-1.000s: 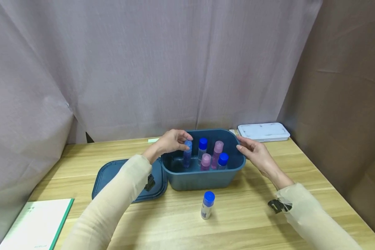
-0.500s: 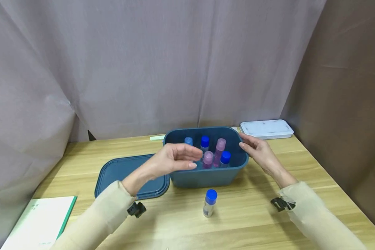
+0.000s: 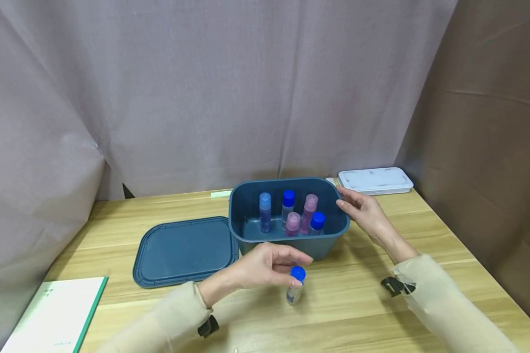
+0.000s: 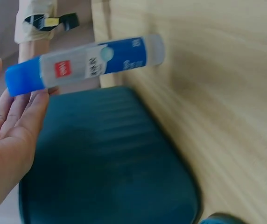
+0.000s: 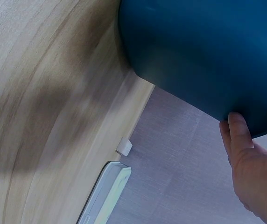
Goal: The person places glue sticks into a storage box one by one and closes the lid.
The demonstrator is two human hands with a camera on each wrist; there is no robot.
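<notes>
The left hand (image 3: 265,267) is by the little bottle with the blue cap (image 3: 295,287), which stands on the wooden table (image 3: 357,314) just in front of the blue box (image 3: 291,247); its fingers (image 4: 28,114) are nearly straight and touch the cap, not curled around it. The right hand (image 3: 362,213) rests on the right rim of the box with loose fingers, and five more bottles stand inside
</notes>
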